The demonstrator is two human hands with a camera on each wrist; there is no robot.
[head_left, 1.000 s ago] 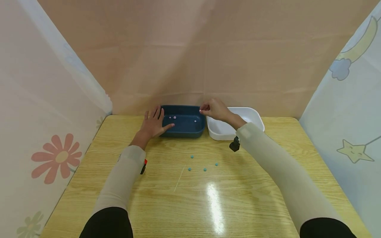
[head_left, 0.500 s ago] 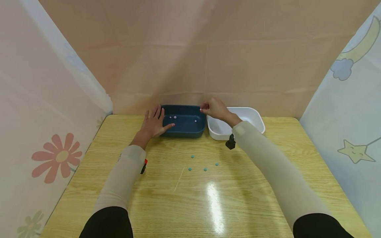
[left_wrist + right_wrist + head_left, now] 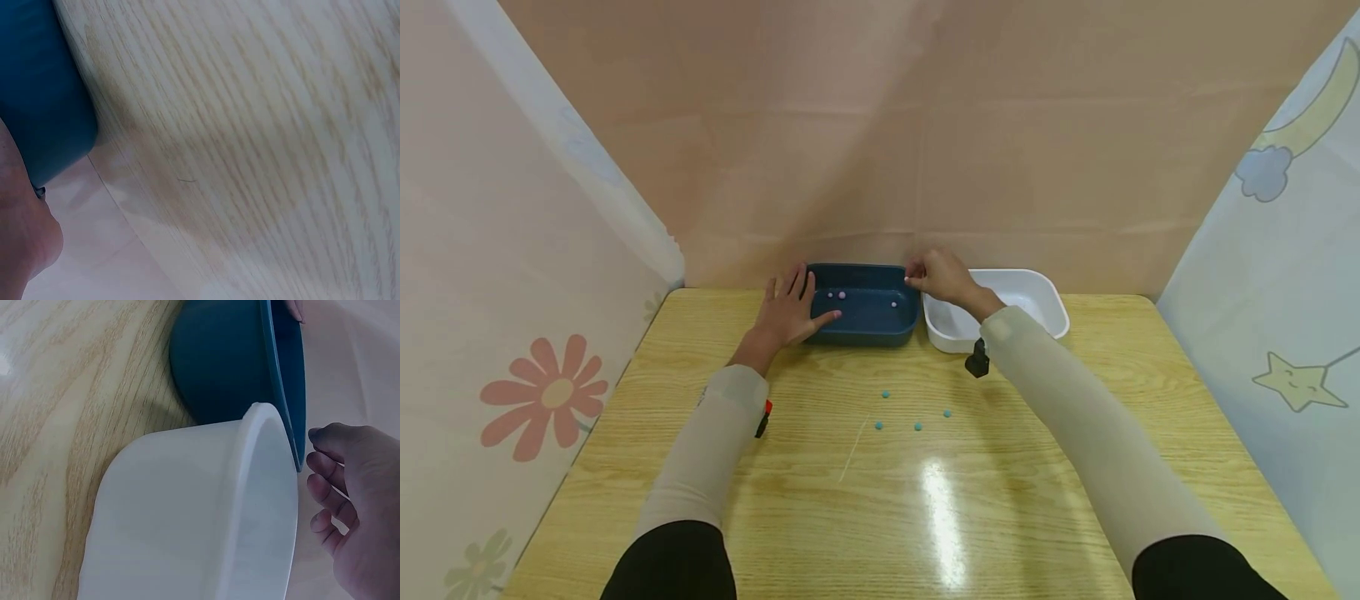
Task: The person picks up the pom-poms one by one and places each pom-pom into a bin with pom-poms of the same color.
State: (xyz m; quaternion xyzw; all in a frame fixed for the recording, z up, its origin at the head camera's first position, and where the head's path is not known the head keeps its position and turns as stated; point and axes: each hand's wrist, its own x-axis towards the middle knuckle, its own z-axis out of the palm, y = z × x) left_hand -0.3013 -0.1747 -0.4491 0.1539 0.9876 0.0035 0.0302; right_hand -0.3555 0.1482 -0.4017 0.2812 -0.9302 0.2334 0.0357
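My left hand [image 3: 786, 317] rests on the left side of a dark blue rectangular tub [image 3: 863, 337], fingers spread and thumb reaching over the front rim. Three small pale pink balls lie in this tub: two, including a pink ball [image 3: 842, 296], near my left hand, and another pink ball [image 3: 893, 305] at the right. My right hand [image 3: 946, 277] is above the tub's right end, thumb and index tips close together. A pale speck shows at those tips; I cannot tell a ball from a fingernail. In the right wrist view, the fingers [image 3: 322, 464] are loosely curled.
A white tub [image 3: 1033, 298] stands right of the blue one, under my right wrist. Several small teal balls, such as the teal ball [image 3: 917, 427], lie on the wooden table [image 3: 820, 517]. A tan sheet [image 3: 850, 167] hangs behind, and patterned sheets flank both sides.
My right forearm has shifted slightly to the left, while its fingertips stay at almost the same spot. My left hand, the tubs and the balls have not visibly moved.
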